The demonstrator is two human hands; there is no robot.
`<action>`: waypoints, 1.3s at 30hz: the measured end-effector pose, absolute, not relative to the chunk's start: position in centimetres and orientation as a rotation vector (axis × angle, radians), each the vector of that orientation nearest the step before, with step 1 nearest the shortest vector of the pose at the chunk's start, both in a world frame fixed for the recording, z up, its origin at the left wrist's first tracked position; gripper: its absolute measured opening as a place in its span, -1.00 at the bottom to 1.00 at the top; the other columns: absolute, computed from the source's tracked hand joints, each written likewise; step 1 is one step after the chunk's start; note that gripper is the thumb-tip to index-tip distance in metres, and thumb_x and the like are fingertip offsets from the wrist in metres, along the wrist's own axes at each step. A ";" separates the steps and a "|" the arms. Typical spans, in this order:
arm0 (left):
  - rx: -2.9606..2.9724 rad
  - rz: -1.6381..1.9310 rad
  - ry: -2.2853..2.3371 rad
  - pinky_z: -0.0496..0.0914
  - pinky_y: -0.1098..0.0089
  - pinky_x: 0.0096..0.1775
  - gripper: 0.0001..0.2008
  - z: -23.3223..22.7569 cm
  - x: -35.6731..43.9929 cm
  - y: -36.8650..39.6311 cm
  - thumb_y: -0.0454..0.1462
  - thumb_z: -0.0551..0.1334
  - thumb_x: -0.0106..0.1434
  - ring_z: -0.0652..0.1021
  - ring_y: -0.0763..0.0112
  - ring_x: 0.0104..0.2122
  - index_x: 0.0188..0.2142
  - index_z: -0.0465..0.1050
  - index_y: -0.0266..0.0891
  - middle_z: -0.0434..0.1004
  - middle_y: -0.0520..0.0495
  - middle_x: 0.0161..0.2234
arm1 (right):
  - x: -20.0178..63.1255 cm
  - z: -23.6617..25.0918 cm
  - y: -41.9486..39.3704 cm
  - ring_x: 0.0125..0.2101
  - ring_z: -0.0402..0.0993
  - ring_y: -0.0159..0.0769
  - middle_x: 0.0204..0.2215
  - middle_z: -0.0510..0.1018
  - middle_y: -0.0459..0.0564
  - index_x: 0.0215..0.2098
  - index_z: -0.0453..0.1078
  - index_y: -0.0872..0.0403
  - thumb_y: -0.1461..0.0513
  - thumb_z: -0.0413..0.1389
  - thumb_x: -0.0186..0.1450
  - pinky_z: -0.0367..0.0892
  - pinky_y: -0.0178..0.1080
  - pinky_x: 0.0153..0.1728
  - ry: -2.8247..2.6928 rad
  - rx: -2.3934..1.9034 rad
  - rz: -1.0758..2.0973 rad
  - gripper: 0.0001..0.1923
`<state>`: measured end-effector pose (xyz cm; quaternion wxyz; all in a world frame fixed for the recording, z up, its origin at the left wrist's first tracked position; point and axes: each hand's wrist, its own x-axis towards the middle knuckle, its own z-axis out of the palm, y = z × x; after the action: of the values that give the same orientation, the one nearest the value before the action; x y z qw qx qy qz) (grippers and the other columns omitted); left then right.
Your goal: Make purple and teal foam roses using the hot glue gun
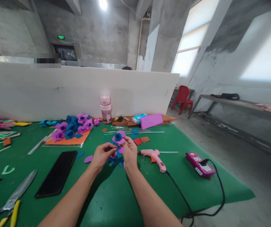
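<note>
On my head feed, the flower (118, 136), a blue centre ringed by purple petals, sits just above the middle of the counter (111, 205). My right hand (130, 154) has it pinched between thumb and fingers at its right side. My left hand (102, 155) is narrow, fingertips drawn together just beside the flower's lower part; I can't make out whether anything sits between them.

I judge the step in hand to be fitting or shaping outer petals around that centre. A loose purple petal (88, 159) lies just beside my left hand, and a pink glue gun (158, 159) rests to my right, on the way to the counter's right edge.

The next move, I'd say, calls for a steady right pinch while the left works lightly, lining up each petal without crushing it. The flower cluster (71, 127) toward the counter's far edge offers me shapes to compare against.
</note>
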<state>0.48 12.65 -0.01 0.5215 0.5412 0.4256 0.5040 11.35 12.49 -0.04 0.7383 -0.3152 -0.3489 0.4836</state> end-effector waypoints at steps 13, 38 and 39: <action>1.283 1.192 1.025 0.30 0.47 -0.50 -0.77 0.3 0.6 12.4 -0.19 0.39 -0.11 0.41 0.50 -0.63 -0.52 0.45 -0.30 0.43 0.04 -0.66 | 11.3 -0.1 12.6 -0.48 0.40 -0.40 -0.48 0.53 -0.10 -0.32 0.39 0.11 0.24 0.12 0.11 0.27 -0.35 -0.40 -0.772 -0.688 1.077 -0.84; 1.186 1.230 0.974 0.33 0.47 -0.50 -0.75 -0.5 0.7 12.6 -0.20 0.39 -0.12 0.43 0.51 -0.62 -0.49 0.46 -0.31 0.45 0.04 -0.64 | 11.2 -0.1 12.6 -0.39 0.43 -0.37 -0.45 0.53 -0.09 -0.41 0.42 0.08 0.25 0.16 0.02 0.32 -0.32 -0.27 -0.842 -0.697 1.186 -0.86; 1.183 1.232 0.969 0.33 0.47 -0.50 -0.75 -0.6 0.7 12.6 -0.19 0.40 -0.12 0.43 0.51 -0.62 -0.49 0.46 -0.31 0.45 0.04 -0.63 | 11.2 -0.1 12.6 -0.38 0.44 -0.37 -0.44 0.53 -0.09 -0.40 0.42 0.08 0.25 0.17 0.02 0.32 -0.31 -0.26 -0.855 -0.699 1.186 -0.86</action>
<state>0.73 12.64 -0.57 0.5555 0.5010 0.4102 0.5217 11.22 12.55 -0.07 0.6894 -0.3125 -0.3823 0.5300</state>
